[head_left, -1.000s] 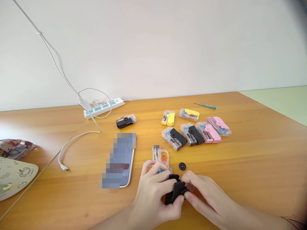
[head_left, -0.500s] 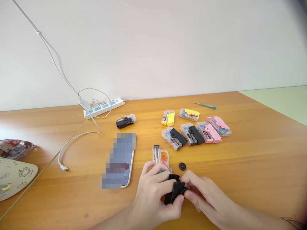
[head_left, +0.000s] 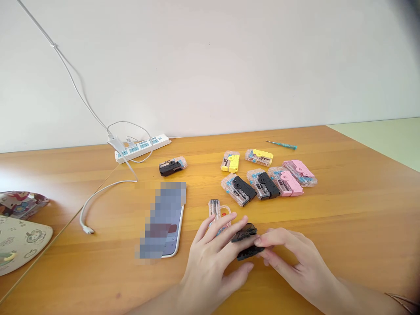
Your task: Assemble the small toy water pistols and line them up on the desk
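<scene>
My right hand pinches the right end of a black plastic shell between thumb and fingertips. My left hand is open, fingers spread. Its index finger reaches across the gap in the shell, touching it, while the thumb stands apart below. Just beyond my left fingers lies a clear toy gun body with a bit of red showing, partly covered by the hand. The small black ring seen earlier cannot be made out separately behind the shell.
Folded clear toy guns with black, pink and yellow parts lie beyond my hands. A screwdriver is farther back. On the left are a phone, a white cable, a power strip and a patterned cap.
My left hand has loosened from its grip and spread its fingers. The black shell has tipped flatter and moved slightly away, staying in my right fingertips.
</scene>
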Motion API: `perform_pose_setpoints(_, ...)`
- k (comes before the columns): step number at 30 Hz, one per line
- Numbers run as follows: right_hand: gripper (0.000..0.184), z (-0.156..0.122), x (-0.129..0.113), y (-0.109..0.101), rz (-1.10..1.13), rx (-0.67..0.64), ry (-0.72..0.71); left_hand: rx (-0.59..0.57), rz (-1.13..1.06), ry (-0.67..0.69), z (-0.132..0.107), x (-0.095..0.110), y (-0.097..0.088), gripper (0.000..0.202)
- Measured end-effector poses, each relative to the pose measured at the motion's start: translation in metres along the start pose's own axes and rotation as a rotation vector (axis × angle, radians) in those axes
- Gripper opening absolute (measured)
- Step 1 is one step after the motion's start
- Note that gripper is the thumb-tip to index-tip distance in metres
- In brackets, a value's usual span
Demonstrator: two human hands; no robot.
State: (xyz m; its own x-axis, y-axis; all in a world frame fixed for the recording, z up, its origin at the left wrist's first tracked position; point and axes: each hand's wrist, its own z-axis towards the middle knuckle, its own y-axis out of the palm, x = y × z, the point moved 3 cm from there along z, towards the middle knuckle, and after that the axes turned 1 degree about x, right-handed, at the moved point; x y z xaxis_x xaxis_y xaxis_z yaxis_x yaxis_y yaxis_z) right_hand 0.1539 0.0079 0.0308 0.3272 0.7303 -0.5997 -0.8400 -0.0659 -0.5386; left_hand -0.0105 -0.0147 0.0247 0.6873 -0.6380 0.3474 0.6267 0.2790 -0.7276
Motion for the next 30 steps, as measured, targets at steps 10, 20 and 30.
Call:
perform_pose_setpoints(10,0.030,0.011,0.012,-0.004,0.164,-0.062,-0.059,-0.116,-0.353,-0.141,-0.008,-0.014,0.002,0.047)
perform_pose_setpoints(20,0.026,0.005,0.014,-0.001,-0.264,-0.100,-0.323,-0.016,-0.451,-0.204,0.004,-0.008,-0.004,0.037)
perform_pose_setpoints(30,0.020,0.017,0.035,-0.001,-0.349,-0.193,-0.196,-0.034,-0.477,-0.405,0.003,-0.016,-0.001,0.019)
